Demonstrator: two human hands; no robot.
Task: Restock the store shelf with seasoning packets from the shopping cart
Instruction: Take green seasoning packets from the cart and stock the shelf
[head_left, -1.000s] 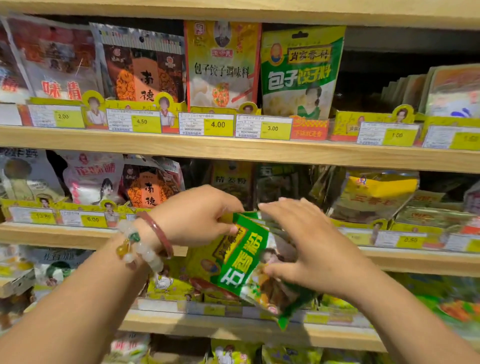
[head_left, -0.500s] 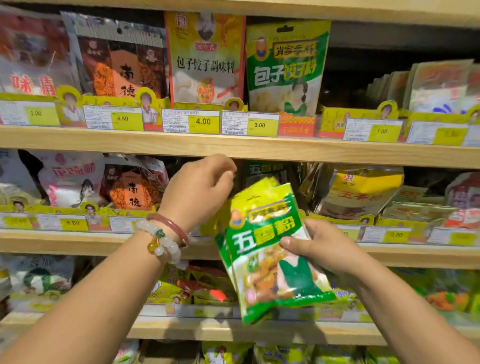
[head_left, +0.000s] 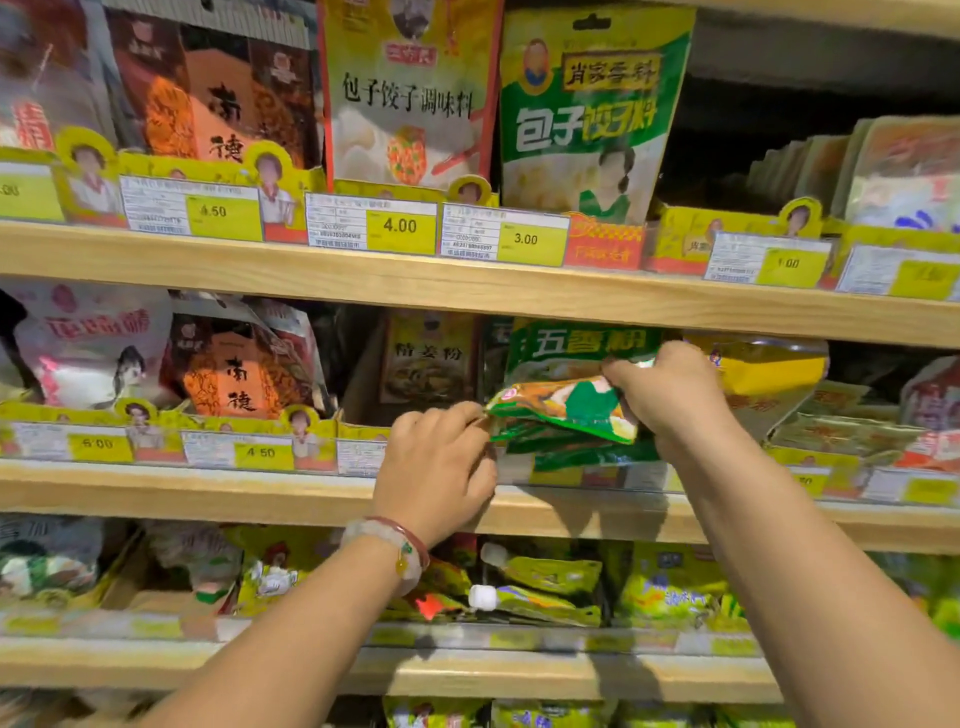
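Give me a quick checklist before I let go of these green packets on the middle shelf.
1. Right hand grips the green packets at their right end: ok.
2. Left hand steadies their left end: ok.
3. Packets are under the upper shelf board, inside the middle shelf: ok.
4. They match the standing green packet behind them: ok.
5. Packets stand upright like those behind: not ok, they lie tilted and nearly flat.
6. Room behind for them to slide in fully: cannot tell, hidden by the hands and packets.
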